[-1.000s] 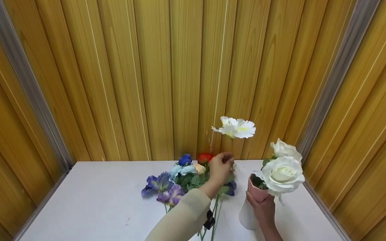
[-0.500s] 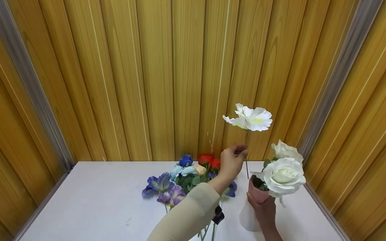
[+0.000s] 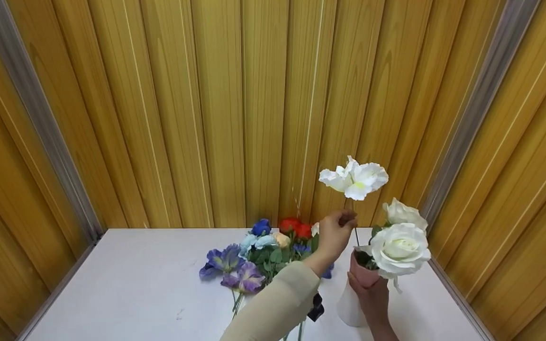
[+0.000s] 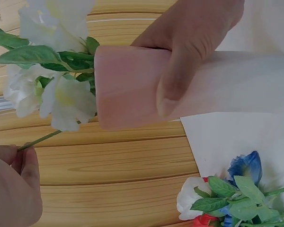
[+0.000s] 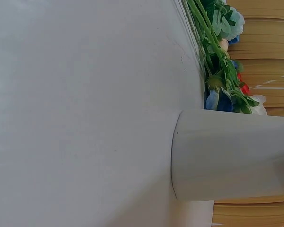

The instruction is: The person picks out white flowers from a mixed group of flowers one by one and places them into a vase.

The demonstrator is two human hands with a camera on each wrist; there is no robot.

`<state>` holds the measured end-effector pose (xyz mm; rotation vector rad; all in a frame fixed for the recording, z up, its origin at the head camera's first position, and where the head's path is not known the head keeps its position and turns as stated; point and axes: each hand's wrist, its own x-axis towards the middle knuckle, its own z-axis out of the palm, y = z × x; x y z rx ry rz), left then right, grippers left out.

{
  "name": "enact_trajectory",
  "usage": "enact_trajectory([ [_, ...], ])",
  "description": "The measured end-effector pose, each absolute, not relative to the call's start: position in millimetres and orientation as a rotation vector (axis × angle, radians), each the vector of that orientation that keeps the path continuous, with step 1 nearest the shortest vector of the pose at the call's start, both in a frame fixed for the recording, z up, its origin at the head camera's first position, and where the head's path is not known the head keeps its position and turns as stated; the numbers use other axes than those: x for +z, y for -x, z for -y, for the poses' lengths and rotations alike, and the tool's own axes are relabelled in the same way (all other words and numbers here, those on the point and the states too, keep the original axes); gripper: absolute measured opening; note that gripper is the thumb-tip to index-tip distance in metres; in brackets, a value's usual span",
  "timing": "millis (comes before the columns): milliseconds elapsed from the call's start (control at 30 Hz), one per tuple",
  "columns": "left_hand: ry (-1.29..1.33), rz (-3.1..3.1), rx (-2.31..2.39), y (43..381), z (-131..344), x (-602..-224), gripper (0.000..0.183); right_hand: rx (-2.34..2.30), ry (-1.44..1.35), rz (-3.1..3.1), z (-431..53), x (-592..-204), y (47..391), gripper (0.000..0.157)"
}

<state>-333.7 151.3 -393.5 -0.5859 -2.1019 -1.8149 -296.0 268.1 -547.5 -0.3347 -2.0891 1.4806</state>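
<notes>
My left hand pinches the thin stem of a white flower with ruffled, iris-like petals. The bloom stands above the fingers. Its stem slants down to the mouth of a pink-and-white vase, where petals of other flowers hide its lower end. My right hand grips the vase below its rim, with the thumb across the pink part in the left wrist view. White roses with green leaves lean out of the vase to the right. The right wrist view shows the white vase base upright on the table.
Left of the vase lies a pile of loose flowers on the white table: purple irises, a blue bloom, pale blue blooms and red ones. Wood-look panels enclose the back and sides.
My left hand has carried the white flower rightward from above the pile to over the vase, rising, then dropping slightly. The right hand and vase have stayed in place.
</notes>
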Motion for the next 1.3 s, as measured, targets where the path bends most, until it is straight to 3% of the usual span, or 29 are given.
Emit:
enact_trajectory([
  [600, 0.688, 2.215, -1.608, 350, -151, -428, 0.013, 1.459, 0.378, 2.094, -267, -546, 293, 0.083],
  [1000, 0.789, 2.357, -1.407, 352, -159, -433, 0.018, 1.464, 0.402, 2.136, -267, -543, 291, 0.086],
  [1300, 0.791, 2.427, -1.386, 347, -161, -439, 0.015, 1.435, 0.418, 2.123, -267, -544, 291, 0.077],
])
